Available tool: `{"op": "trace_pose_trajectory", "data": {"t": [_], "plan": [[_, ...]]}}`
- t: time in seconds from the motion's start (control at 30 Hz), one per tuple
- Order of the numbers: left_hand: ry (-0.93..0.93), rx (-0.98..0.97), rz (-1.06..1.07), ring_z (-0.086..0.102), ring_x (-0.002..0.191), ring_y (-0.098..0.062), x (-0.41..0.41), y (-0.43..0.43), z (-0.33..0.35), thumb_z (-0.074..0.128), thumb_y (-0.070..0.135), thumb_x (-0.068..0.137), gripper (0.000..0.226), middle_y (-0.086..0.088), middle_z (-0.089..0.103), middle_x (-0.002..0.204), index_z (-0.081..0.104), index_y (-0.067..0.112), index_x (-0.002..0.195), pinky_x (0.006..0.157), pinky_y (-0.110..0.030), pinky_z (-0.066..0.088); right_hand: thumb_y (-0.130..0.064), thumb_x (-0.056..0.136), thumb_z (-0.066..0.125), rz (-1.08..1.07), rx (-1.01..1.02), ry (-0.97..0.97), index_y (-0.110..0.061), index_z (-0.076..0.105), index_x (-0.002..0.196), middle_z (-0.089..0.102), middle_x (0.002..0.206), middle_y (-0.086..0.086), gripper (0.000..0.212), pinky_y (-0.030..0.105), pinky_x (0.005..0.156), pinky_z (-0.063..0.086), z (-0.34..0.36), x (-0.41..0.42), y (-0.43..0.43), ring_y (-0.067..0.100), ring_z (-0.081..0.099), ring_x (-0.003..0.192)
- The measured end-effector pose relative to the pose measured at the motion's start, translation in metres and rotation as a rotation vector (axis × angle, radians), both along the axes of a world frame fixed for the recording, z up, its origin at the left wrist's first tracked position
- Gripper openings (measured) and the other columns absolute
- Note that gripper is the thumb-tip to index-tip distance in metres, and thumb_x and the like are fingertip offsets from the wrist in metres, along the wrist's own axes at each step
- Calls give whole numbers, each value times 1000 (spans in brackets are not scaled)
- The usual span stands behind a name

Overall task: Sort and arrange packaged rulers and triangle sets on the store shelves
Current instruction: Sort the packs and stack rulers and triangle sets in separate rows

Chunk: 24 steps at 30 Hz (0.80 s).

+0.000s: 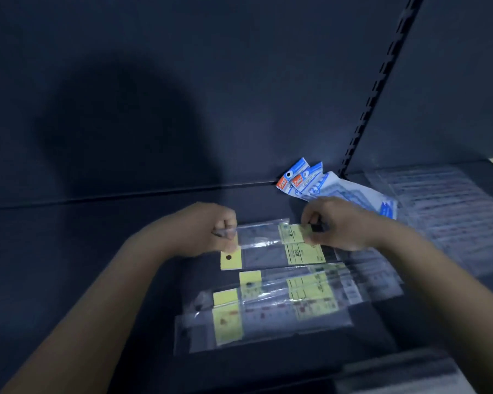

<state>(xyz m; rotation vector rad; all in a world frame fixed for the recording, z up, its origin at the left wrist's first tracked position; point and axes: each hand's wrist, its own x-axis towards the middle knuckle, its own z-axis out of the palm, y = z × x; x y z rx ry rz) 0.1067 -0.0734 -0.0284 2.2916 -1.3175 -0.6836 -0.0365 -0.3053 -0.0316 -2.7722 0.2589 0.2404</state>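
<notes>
A clear packaged ruler (261, 237) with a yellow label lies across the dark shelf (97, 237), held at both ends. My left hand (211, 228) pinches its left end. The right end, by the yellow label, is pinched by my right hand (333, 223). Just below it lies another ruler pack (271, 257) with a yellow header card. Nearer to me, several more ruler packs (268, 308) with yellow labels lie overlapping on the shelf.
Blue-and-white packs (325, 186) lean at the back of the shelf by a slotted upright (373, 89). Large clear packs (444, 206) cover the shelf to the right. A dark back panel rises behind. The shelf's front edge is blurred at the bottom right.
</notes>
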Motion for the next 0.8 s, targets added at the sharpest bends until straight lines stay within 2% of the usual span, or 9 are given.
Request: {"op": "trace_pose_trajectory", "data": {"t": [0.1,0.2,0.3,0.37,0.43,0.57,0.7,0.77,0.8], "plan": [[-3,-63,-40,43,55,1,11,7,9,70,29,83,20,18,50,57,61,31,66,59,-21,35,-30,83,68,-22,17,158,-22,51,98,52,100,-4,24,28,85,42,12,8,3,14,48,96],[19,-149,-33,46,62,-8,17,14,17,63,27,88,20,0,56,67,61,12,76,66,-31,41,-30,84,67,-42,10,212,-22,46,94,50,86,-11,24,21,67,39,20,14,6,12,48,82],[-7,-246,14,54,61,-2,16,19,27,61,32,89,17,8,65,71,62,24,74,62,-26,43,-19,85,67,-44,150,-13,-17,51,85,51,72,-8,16,21,61,36,24,14,12,10,46,68],[-12,-301,70,58,60,-10,12,19,36,62,33,89,14,10,68,70,64,27,76,59,-32,47,-13,86,66,-66,274,-237,-11,57,86,60,78,3,9,30,70,42,29,7,14,12,50,70],[-31,-374,116,55,54,-14,5,15,47,62,34,89,13,4,67,67,64,28,77,53,-34,47,-13,87,64,-72,295,-359,-9,61,92,64,88,7,6,32,77,45,40,-5,11,14,54,75],[35,-468,86,45,43,-6,-30,-11,69,58,31,93,23,-3,60,60,62,21,74,42,-17,37,-12,90,60,-22,224,-371,-14,64,89,66,84,1,5,30,74,45,57,-51,-9,17,58,77],[107,-399,92,44,45,-8,-84,-60,71,55,20,95,20,-8,56,62,61,15,77,41,-17,35,-7,92,56,-76,163,-357,-8,66,98,70,93,5,12,38,83,47,60,-120,-43,25,63,88],[92,-363,77,45,47,-9,-116,-92,65,53,11,92,16,-13,57,65,64,16,82,42,-14,36,-7,92,55,-100,138,-347,-12,65,97,69,90,2,12,34,80,46,59,-164,-67,22,62,84],[81,-354,73,46,49,-9,-134,-110,61,52,9,91,17,-10,58,64,66,19,87,45,-15,38,-8,92,55,-109,117,-329,-15,64,97,68,87,-1,13,31,77,45,59,-188,-82,20,61,82]]}}
